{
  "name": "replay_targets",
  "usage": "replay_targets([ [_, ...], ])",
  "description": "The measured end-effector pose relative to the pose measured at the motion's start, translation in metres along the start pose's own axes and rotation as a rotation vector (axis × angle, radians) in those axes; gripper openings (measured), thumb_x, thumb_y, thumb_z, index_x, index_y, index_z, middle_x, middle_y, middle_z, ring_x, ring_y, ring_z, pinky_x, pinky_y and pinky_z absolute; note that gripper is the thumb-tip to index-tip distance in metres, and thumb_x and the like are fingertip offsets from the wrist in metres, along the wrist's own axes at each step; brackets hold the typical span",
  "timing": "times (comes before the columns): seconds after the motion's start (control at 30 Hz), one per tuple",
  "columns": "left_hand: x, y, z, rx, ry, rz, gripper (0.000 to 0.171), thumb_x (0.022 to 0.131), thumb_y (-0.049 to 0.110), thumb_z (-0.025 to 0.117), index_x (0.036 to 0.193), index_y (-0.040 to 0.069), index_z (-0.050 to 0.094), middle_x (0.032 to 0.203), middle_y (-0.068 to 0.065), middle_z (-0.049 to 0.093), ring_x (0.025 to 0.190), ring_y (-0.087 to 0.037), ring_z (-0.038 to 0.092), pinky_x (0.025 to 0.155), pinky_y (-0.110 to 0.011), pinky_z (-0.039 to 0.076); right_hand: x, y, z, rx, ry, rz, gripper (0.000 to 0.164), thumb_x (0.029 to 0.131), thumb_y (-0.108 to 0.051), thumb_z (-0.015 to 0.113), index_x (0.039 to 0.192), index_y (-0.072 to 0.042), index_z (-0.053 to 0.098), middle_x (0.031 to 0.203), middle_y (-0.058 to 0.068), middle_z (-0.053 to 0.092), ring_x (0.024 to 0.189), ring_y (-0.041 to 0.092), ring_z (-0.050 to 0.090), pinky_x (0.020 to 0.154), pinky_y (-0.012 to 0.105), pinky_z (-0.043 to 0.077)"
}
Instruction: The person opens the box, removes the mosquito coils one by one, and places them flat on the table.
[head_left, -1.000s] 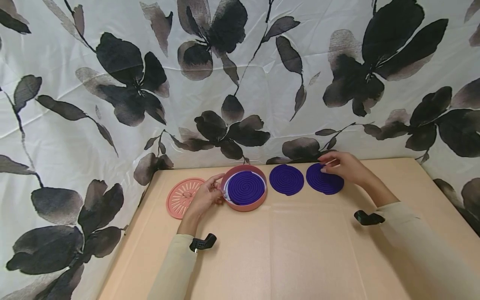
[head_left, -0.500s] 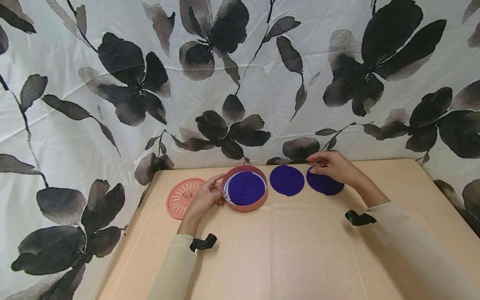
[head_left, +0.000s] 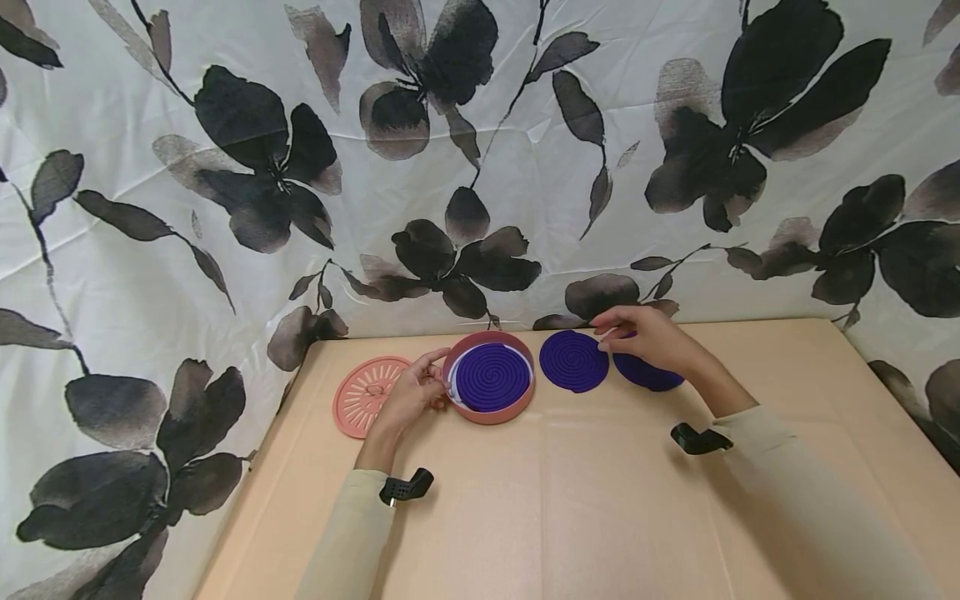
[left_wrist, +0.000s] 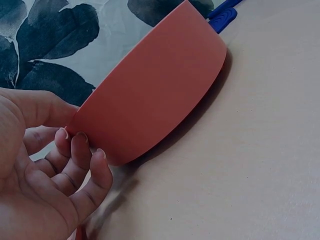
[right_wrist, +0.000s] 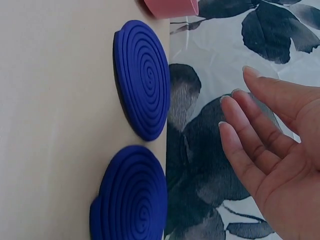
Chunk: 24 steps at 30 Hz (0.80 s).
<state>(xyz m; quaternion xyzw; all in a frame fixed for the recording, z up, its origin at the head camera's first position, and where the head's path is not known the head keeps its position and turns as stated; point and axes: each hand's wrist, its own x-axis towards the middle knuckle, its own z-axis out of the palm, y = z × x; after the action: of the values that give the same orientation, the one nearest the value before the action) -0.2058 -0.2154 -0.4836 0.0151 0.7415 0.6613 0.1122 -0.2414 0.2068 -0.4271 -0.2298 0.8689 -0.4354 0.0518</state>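
Note:
In the head view, my left hand [head_left: 408, 398] pinches the left rim of a round pink mosquito coil holder [head_left: 487, 418] between thumb and fingers. The left wrist view shows the fingertips against the smooth wall of this holder [left_wrist: 155, 95]. Inside it lies a blue spiral mosquito coil [head_left: 492, 377] over a white lining. To its right, a second mosquito coil [head_left: 573, 361] is flat on the table, with a third coil [head_left: 647, 374] beside it. My right hand [head_left: 648, 337] hovers over that third coil and partly covers it; in the right wrist view this hand [right_wrist: 275, 140] holds nothing, fingers extended.
A pink slotted lid [head_left: 367, 392] lies left of the holder, partly behind my left hand. The pale table [head_left: 600, 500] ends just behind the coils, where a white floral curtain [head_left: 570, 183] hangs. Each wrist bears a black camera [head_left: 407, 485].
My right hand has moved left across the rightmost coil, its fingertips now near the gap between the two loose coils. The left hand and the holder have stayed put.

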Motion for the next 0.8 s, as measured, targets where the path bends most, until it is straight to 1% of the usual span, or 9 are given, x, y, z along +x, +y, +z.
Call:
replay_targets([
  [0.13, 0.0, 0.0, 0.0, 0.004, 0.002, 0.0, 0.061, 0.09, -0.009, 0.061, 0.146, 0.015, 0.052, 0.095, -0.007, 0.051, 0.07, -0.02, 0.058, 0.06, -0.028, 0.054, 0.003, -0.004, 0.005, 0.017, -0.009, -0.008, 0.034, 0.091, -0.001, 0.072, 0.124, -0.002, 0.068, 0.113, 0.016, 0.071, 0.098, 0.027, 0.07, 0.081, 0.019, 0.055],
  [0.23, 0.0, 0.0, 0.0, 0.005, -0.004, 0.003, 0.061, 0.091, -0.009, 0.06, 0.146, 0.015, 0.052, 0.097, -0.009, 0.051, 0.07, -0.02, 0.058, 0.06, -0.028, 0.054, 0.005, -0.009, 0.008, 0.016, -0.015, -0.015, 0.034, 0.09, -0.003, 0.074, 0.123, -0.001, 0.068, 0.111, 0.013, 0.071, 0.097, 0.027, 0.07, 0.082, 0.025, 0.056],
  [0.37, 0.0, 0.0, 0.0, 0.002, -0.008, 0.01, 0.062, 0.091, -0.009, 0.059, 0.148, 0.013, 0.05, 0.098, -0.01, 0.05, 0.069, -0.02, 0.058, 0.059, -0.027, 0.054, 0.007, -0.014, 0.012, 0.013, -0.023, -0.019, 0.034, 0.09, -0.007, 0.075, 0.123, 0.0, 0.068, 0.114, 0.015, 0.071, 0.099, 0.027, 0.069, 0.082, 0.025, 0.056],
  [0.47, 0.001, 0.0, 0.001, 0.001, -0.006, 0.01, 0.061, 0.091, -0.009, 0.059, 0.148, 0.013, 0.05, 0.097, -0.009, 0.05, 0.069, -0.02, 0.058, 0.059, -0.027, 0.054, 0.008, -0.016, 0.015, 0.02, -0.036, -0.018, 0.033, 0.091, -0.009, 0.075, 0.122, -0.001, 0.069, 0.117, 0.016, 0.07, 0.101, 0.028, 0.069, 0.082, 0.021, 0.054],
  [0.67, 0.001, -0.001, 0.001, -0.008, -0.01, 0.012, 0.062, 0.091, -0.009, 0.059, 0.148, 0.012, 0.049, 0.097, -0.008, 0.049, 0.07, -0.02, 0.058, 0.059, -0.027, 0.054, 0.012, -0.017, 0.021, 0.056, -0.06, -0.015, 0.032, 0.091, -0.005, 0.074, 0.122, -0.003, 0.069, 0.116, 0.019, 0.07, 0.102, 0.029, 0.069, 0.082, 0.022, 0.054],
  [0.8, 0.001, 0.0, 0.001, -0.009, -0.005, 0.007, 0.062, 0.091, -0.009, 0.059, 0.148, 0.013, 0.05, 0.096, -0.007, 0.05, 0.069, -0.02, 0.058, 0.059, -0.027, 0.054, 0.017, -0.019, 0.027, 0.045, -0.071, -0.029, 0.032, 0.091, -0.006, 0.074, 0.123, -0.004, 0.069, 0.115, 0.02, 0.071, 0.102, 0.028, 0.068, 0.083, 0.023, 0.054],
])
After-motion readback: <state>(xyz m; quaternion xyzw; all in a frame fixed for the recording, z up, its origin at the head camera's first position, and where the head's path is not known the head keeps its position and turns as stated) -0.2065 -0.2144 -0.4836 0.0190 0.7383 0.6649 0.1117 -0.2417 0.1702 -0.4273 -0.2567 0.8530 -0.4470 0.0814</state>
